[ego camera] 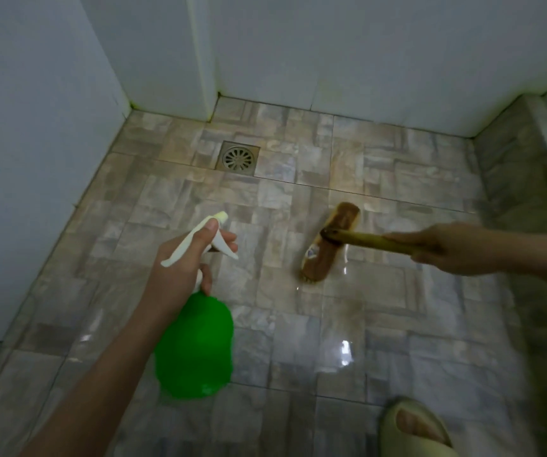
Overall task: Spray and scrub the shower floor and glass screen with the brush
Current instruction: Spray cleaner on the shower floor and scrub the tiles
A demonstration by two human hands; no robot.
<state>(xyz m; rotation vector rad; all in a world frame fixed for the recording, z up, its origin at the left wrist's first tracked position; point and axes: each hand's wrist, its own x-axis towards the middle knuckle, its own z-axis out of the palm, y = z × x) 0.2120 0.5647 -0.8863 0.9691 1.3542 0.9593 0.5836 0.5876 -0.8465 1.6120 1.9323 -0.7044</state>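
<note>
On the far left of the frame the white wall (18, 159) runs down to the edge of the tiles. Your left arm enters from the lower left, and your left hand (183, 258) is wrapped tight round the neck of the green spray bottle (196, 347). One finger lies along the top of the white spray head (199, 239) and others are curled at the trigger. The nozzle points toward the upper centre, and the bottle's green body hangs below your wrist, held clear of the floor.

Up in the centre, near the back wall, sits the square metal drain (239, 157), set into the shower floor (397, 324). The mottled grey-brown tiles look wet and glossy, with bright reflections low in the centre.

Just right of centre, the brush (328, 242) is head-down on the tiles, its long wooden block lying at a slant with bristles showing at the lower end. Its handle (374, 240) runs to the right, straight into your right hand (443, 247), which comes in from the right edge with fingers closed firmly round the wood.

On the right side a raised tiled kerb (512, 192) borders the floor. In the lower right corner, a pale slipper (410, 427) with toes showing is planted on the tiles.
</note>
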